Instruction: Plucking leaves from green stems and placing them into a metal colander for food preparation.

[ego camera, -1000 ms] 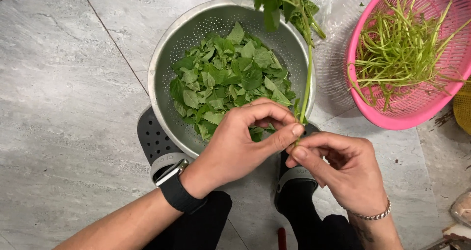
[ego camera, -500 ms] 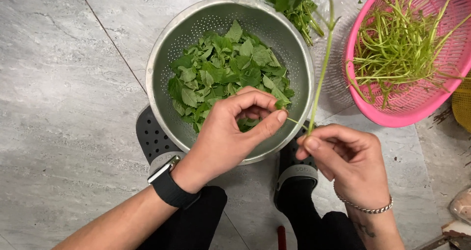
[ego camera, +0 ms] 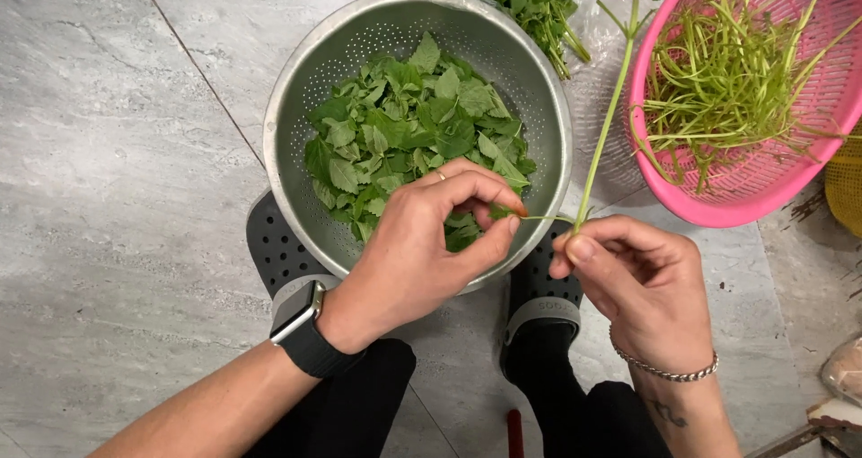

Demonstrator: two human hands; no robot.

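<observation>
Two hands work over the near rim of the colander (ego camera: 296, 90). Since the earlier frame, the stem (ego camera: 603, 126) has been stripped of its top leaves and stands nearly bare. Right hand (ego camera: 642, 283): grip clenched on the stem's lower end. The stem's long axis runs near-to-far, tip pointing far and leaning slightly right, between the colander and the pink basket (ego camera: 709, 202). Left hand (ego camera: 422, 247): grip pinched on a thin side shoot (ego camera: 541, 217) branching left from the stem, just above the picked leaves (ego camera: 404, 126).
</observation>
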